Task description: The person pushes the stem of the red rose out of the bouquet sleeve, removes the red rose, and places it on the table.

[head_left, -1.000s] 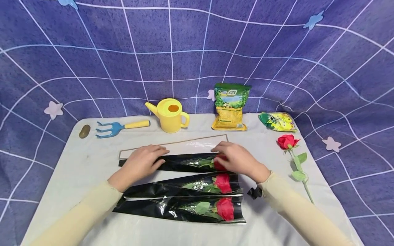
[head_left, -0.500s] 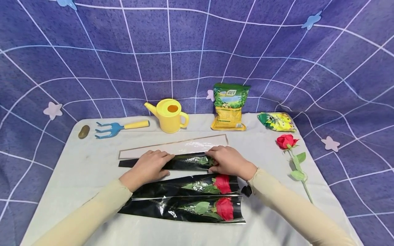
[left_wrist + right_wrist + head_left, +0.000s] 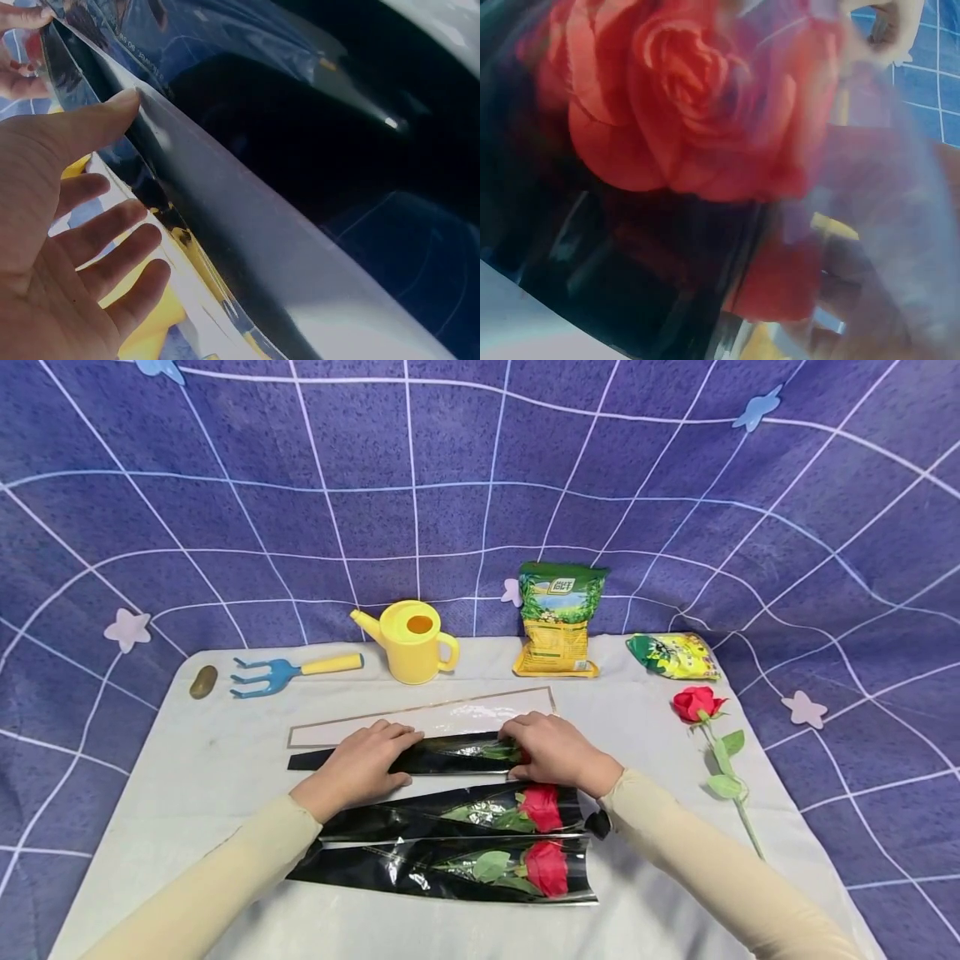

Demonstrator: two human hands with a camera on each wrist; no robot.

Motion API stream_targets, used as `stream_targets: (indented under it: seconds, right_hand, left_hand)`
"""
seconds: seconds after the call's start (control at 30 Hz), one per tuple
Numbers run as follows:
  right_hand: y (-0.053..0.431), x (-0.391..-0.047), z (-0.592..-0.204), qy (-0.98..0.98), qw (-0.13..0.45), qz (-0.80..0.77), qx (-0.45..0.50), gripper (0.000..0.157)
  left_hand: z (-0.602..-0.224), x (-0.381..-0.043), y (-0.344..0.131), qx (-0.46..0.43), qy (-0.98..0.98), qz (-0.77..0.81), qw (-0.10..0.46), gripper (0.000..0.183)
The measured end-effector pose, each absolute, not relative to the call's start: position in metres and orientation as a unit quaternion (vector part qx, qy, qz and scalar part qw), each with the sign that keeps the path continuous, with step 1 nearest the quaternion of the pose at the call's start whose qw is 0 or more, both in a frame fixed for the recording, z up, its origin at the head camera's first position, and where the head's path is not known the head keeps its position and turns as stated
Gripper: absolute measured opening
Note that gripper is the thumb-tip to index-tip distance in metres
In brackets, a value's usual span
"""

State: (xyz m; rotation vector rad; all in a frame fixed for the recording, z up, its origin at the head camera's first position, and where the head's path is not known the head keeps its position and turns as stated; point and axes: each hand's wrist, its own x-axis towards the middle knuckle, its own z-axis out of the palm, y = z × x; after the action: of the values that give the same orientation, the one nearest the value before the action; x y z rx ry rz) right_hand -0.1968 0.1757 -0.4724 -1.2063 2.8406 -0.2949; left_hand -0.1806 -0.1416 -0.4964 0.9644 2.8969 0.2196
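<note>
Three roses in black, clear-fronted sleeves lie crosswise on the white tabletop. My left hand (image 3: 363,768) and right hand (image 3: 551,750) hold the farthest wrapped rose (image 3: 457,753) by its long edges, thumbs at the near edge, fingers at the far edge. In the left wrist view, the thumb (image 3: 112,112) touches the sleeve's edge and the other fingers curl beyond it. My right hand covers most of the bloom in the head view; the right wrist view shows the red bloom (image 3: 690,97) through clear film. Nearer are the middle wrapped rose (image 3: 412,814) and the nearest wrapped rose (image 3: 412,870).
Beyond the hands lies a flat, brown-edged pale sleeve (image 3: 435,714). Along the back stand or lie a stone (image 3: 203,682), hand fork (image 3: 281,675), yellow watering can (image 3: 412,652), green-yellow bag (image 3: 558,622) and small packet (image 3: 675,656). A loose rose (image 3: 697,704) lies at the right.
Over the last second my left hand has moved right and slightly down; my right hand has moved a little left and closed over the bloom. The nearer wrapped roses stay put.
</note>
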Motion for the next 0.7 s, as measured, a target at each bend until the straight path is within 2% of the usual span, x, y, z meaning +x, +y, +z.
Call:
stream_targets:
  seconds: [0.4,0.7]
  right_hand:
    - [0.177,-0.196,-0.472,0.910,-0.021,-0.111,-0.399,0.041]
    - [0.186,-0.188,-0.430,0.903,-0.090,-0.107,-0.406,0.037]
  left_hand:
    - [-0.487,-0.179,-0.143,0.313,0.945,0.093,0.029,0.059]
    - [-0.445,-0.172,-0.144,0.317,0.941,0.119,-0.017,0.054]
